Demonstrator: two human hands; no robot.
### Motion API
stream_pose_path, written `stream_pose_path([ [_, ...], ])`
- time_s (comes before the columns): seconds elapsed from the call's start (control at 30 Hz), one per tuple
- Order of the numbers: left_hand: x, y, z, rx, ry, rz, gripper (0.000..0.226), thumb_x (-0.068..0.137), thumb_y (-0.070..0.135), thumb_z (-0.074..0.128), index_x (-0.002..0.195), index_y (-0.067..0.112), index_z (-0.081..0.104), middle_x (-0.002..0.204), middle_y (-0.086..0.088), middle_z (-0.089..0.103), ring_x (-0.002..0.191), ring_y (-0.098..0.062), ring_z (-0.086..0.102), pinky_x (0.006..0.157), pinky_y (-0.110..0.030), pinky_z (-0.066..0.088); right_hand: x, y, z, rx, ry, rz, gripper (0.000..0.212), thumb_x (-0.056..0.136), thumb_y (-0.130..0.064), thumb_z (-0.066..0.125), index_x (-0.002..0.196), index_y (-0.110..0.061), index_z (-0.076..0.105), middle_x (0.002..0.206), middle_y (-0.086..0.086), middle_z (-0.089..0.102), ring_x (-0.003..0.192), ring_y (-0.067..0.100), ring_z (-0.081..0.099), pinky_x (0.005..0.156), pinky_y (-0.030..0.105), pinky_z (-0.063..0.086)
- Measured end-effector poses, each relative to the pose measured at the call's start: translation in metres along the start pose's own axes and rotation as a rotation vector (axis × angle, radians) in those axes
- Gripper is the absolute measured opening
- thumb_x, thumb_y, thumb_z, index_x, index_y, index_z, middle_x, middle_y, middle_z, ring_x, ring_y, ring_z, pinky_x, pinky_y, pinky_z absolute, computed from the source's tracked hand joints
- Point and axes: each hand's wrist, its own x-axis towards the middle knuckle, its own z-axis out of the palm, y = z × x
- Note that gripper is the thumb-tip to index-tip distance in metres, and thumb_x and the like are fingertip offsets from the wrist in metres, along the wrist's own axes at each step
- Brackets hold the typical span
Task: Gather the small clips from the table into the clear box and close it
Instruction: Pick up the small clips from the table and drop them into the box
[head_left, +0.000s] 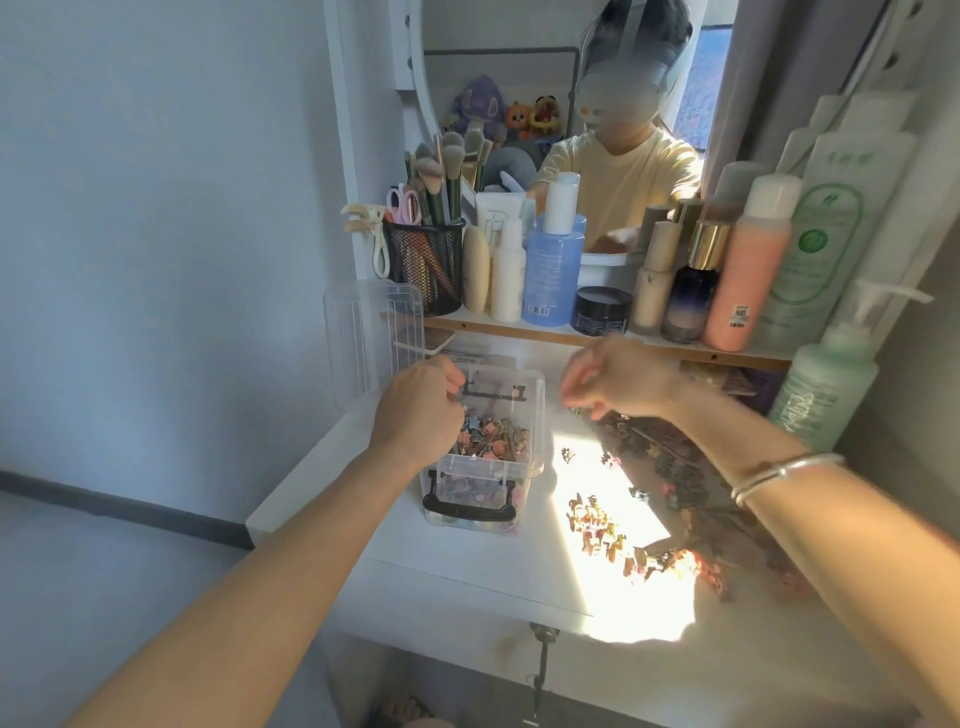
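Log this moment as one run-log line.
left hand: over open clear box | right hand: closed, above clips on table | lid: off

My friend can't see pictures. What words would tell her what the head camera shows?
A person's left hand is over an open clear box partly filled with small colourful clips, while the right hand hovers over more clips scattered on the white table. The lid stands behind; bottles line a shelf under a mirror.

Hard sunlight patch on the table (613, 587) (edges warped, soft).
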Motion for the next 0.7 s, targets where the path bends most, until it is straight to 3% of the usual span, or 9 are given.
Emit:
stream_pose_path([
  [0.13,0.0,0.001,0.001,0.002,-0.006,-0.005,0.032,0.085,-0.006,0.044,0.112,0.004,0.058,0.117,-0.012,0.063,0.108,-0.026,0.057,0.092,-0.03,0.043,0.0,-0.039,-0.015,0.339,0.074,-0.128,0.01,0.082,-0.009,0.065,0.076,-0.017,0.064,0.08,-0.002,0.064,0.065,0.009,0.059,0.058,0.016,0.055],
  [0.17,0.0,0.001,0.001,0.001,-0.004,-0.007,0.032,0.086,-0.005,0.044,0.112,0.004,0.058,0.117,-0.012,0.063,0.108,-0.026,0.057,0.092,-0.03,0.043,-0.002,-0.048,-0.013,0.351,0.039,-0.146,0.004,0.083,-0.01,0.065,0.082,-0.013,0.067,0.081,-0.001,0.065,0.066,0.009,0.06,0.059,0.015,0.055],
  [0.27,0.0,0.001,0.0,0.001,0.0,-0.01,0.031,0.086,-0.004,0.044,0.113,0.004,0.058,0.118,-0.012,0.063,0.109,-0.026,0.056,0.092,-0.031,0.043,-0.002,-0.053,-0.004,0.238,-0.135,-0.117,0.025,0.088,-0.021,0.059,0.108,-0.009,0.067,0.104,0.001,0.067,0.08,0.015,0.066,0.07,0.02,0.057],
  [0.37,-0.001,0.001,0.0,-0.003,-0.011,-0.007,0.032,0.086,-0.005,0.044,0.114,0.004,0.057,0.119,-0.012,0.062,0.111,-0.026,0.055,0.093,-0.031,0.042,-0.007,-0.043,-0.008,0.393,-0.067,-0.051,0.026,0.091,-0.024,0.055,0.112,-0.012,0.064,0.112,-0.002,0.062,0.078,0.019,0.068,0.067,0.022,0.058],
  [0.43,-0.001,0.0,0.0,-0.003,-0.011,-0.007,0.032,0.086,-0.005,0.044,0.114,0.004,0.057,0.119,-0.012,0.062,0.111,-0.026,0.055,0.093,-0.03,0.042,-0.01,-0.022,-0.009,0.205,0.04,0.047,0.029,0.091,-0.026,0.054,0.115,-0.01,0.06,0.109,0.005,0.064,0.069,0.015,0.066,0.065,0.023,0.056],
  [0.53,-0.001,0.0,0.001,-0.001,-0.009,-0.003,0.032,0.086,-0.005,0.045,0.113,0.004,0.058,0.119,-0.012,0.062,0.11,-0.026,0.055,0.093,-0.03,0.043,-0.014,0.014,0.006,-0.428,-0.077,0.189,0.051,0.092,-0.042,0.047,0.131,-0.008,0.045,0.109,0.01,0.066,0.075,0.016,0.059,0.073,0.029,0.048],
  [0.6,-0.001,0.0,0.001,0.0,-0.01,-0.002,0.031,0.086,-0.004,0.046,0.113,0.005,0.058,0.119,-0.012,0.062,0.11,-0.025,0.055,0.093,-0.03,0.043,-0.016,0.026,0.018,-0.458,-0.174,0.272,0.058,0.091,-0.05,0.043,0.136,-0.013,0.038,0.124,0.01,0.058,0.081,0.019,0.061,0.073,0.03,0.049],
  [0.7,-0.001,0.0,0.001,-0.001,-0.005,-0.005,0.031,0.086,-0.004,0.046,0.113,0.005,0.058,0.119,-0.011,0.061,0.11,-0.025,0.055,0.093,-0.029,0.042,-0.01,0.024,0.029,-0.35,-0.156,0.243,0.06,0.089,-0.054,0.043,0.132,-0.012,0.044,0.141,0.006,0.044,0.09,0.021,0.063,0.08,0.032,0.048],
])
